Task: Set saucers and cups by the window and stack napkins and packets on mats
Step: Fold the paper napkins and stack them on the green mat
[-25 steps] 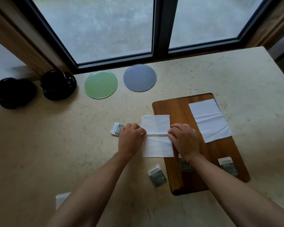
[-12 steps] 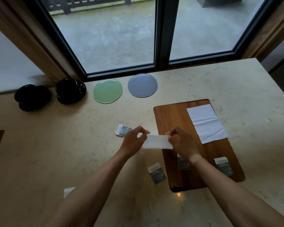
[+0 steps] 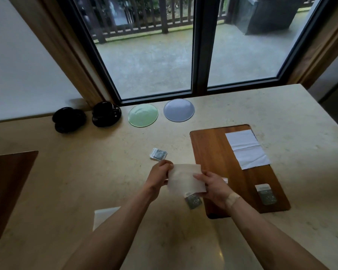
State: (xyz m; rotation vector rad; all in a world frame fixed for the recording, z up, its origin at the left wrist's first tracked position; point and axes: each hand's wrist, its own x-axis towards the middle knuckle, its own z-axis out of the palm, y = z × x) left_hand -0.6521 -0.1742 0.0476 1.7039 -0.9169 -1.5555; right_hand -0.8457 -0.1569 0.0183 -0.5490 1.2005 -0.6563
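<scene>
Holding a folded napkin (image 3: 185,178) above the table at centre frame — left hand (image 3: 159,177) and right hand (image 3: 213,189) pinch opposite edges, likely to carry it flat onto the mat (image 3: 219,152) just right.

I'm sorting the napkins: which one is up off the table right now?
The folded napkin pinched between the left hand and right hand. The unfolded napkin lies flat on the wooden mat.
</scene>
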